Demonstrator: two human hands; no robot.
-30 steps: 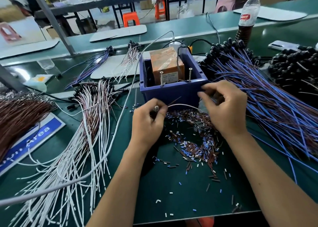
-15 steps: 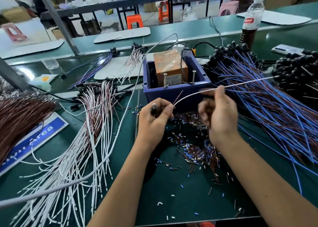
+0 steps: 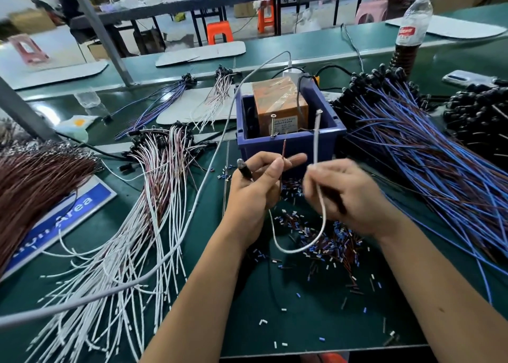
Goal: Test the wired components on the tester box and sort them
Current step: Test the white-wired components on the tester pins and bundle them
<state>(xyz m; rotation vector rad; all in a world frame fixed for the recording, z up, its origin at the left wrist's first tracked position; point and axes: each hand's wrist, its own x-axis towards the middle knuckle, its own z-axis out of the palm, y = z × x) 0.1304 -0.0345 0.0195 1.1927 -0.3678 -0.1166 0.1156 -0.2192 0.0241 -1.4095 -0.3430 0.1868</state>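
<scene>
The blue tester box [image 3: 291, 145] stands at the middle of the green table, with an orange unit inside and two upright screws [image 3: 272, 124] on its near rim. My left hand [image 3: 255, 189] grips a small black-bodied component [image 3: 244, 170] and pinches its red wire, whose tip points up toward the box. My right hand [image 3: 343, 195] pinches the component's white wire [image 3: 316, 139], holding its tip up against the right screw. The white wire loops down between my hands.
A fan of white-wired components [image 3: 132, 225] lies to the left, brown wires [image 3: 30, 184] at far left. A large pile of blue-wired components [image 3: 426, 156] lies to the right. Cut insulation bits [image 3: 324, 247] litter the mat. A bottle [image 3: 412, 27] stands behind.
My right hand has swung the white wire from pointing right to upright against the right screw. My left hand has raised the red wire tip toward the box.
</scene>
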